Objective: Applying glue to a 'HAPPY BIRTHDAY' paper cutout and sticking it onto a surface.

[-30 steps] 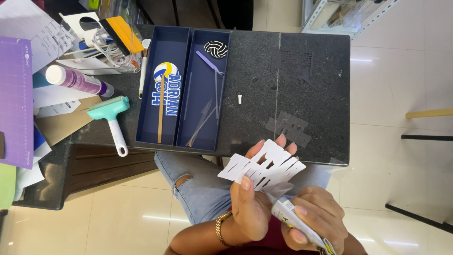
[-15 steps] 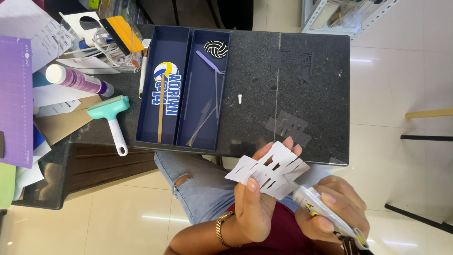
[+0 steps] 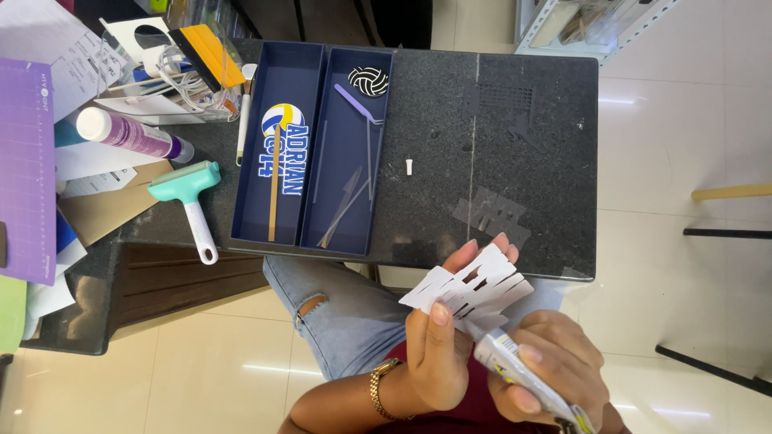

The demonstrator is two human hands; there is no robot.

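Above a black table (image 3: 531, 120) with a blue tray (image 3: 277, 233), our left hand (image 3: 438, 354) pinches a white cutout (image 3: 470, 289); our right hand (image 3: 555, 374) grips a tube (image 3: 515, 366) touching it.

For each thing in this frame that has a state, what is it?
White paper cutout: held up in left hand.
Glue tube: gripped in right hand, tip at the cutout.
Navy tray: open, on the black counter.
Teal roller: lying flat.
Purple bottle: on its side.
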